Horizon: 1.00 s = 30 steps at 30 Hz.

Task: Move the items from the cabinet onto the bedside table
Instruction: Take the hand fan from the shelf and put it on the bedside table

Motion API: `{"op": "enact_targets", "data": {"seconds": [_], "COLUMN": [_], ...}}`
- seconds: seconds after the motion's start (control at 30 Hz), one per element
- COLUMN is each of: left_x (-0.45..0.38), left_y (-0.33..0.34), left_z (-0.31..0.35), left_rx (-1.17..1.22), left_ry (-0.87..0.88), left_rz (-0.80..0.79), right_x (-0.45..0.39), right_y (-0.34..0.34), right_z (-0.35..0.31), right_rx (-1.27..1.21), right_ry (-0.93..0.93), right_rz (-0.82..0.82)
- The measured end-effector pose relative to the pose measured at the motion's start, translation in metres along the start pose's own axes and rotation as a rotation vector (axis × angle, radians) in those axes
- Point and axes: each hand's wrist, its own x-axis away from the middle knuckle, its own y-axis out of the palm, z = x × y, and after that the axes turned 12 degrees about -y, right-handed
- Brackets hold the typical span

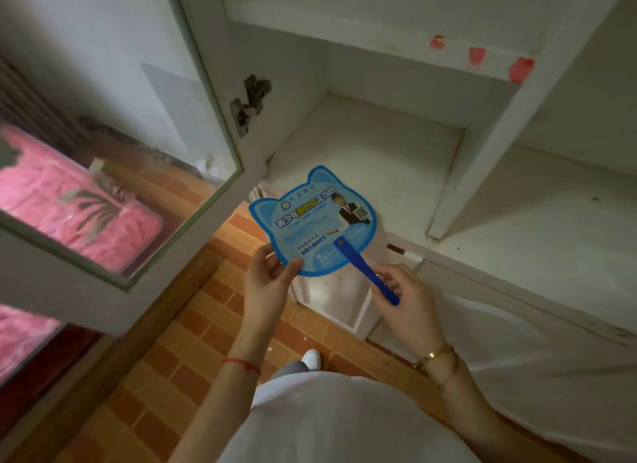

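Left hand (267, 276): raised in front of the cabinet (379, 145), palm turned inward, thumb and fingers pinching the lower left rim of the fan (312, 221). A red string (241, 363) circles the wrist.

Right hand (406, 300): raised beside it, fingers curled, thumb and forefinger pinching the handle (365, 271) near its free end. A gold bracelet (435, 355) sits on the wrist.

Fan: flat, blue, cat-head outline with two ears at the top; held in the air between both hands, printed face up, just off the front edge of the lower shelf (362, 152) and touching no surface. The dark blue handle is riveted to the blade's lower middle and runs down toward the right hand.

Print on fan: large white and yellow Chinese headline across the middle, reading roughly 青少年…包皮正当时; smaller lines below, including 开创包皮手术; a round logo above the headline; a suited figure and a QR code at the right. Finer text is too small to read.

Cabinet: white, worn, open-fronted, with bare shelves and an upright divider (482, 145). Three red smudges (477, 57) mark the edge of the upper shelf. A glazed door (113, 173) stands open at the left with a rusted hinge (250, 104); pink bedding (58, 200) shows in its pane.

Floor (179, 352): orange brick-pattern tiles. A white shoe (311, 358) and a white shirt (341, 424) appear at the bottom edge.
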Motion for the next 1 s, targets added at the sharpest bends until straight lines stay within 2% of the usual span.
{"op": "enact_targets", "data": {"seconds": [0.27, 0.5, 0.7, 1.0], "left_x": [0.109, 0.21, 0.285, 0.374], "left_y": [0.008, 0.0, -0.02, -0.063], "left_z": [-0.058, -0.101, -0.125, -0.153], "left_rx": [0.153, 0.25, 0.315, 0.468], "left_ry": [0.015, -0.012, 0.006, 0.017], "left_rz": [0.228, 0.449, 0.646, 1.014], "right_x": [0.062, 0.116, 0.146, 0.183], "right_y": [-0.042, -0.05, -0.035, 0.026], "right_z": [0.006, 0.004, -0.018, -0.07], "right_rx": [-0.112, -0.142, -0.199, -0.286], "right_ry": [-0.113, -0.237, -0.355, -0.607], "right_rz": [-0.229, -0.432, -0.632, -0.935]}}
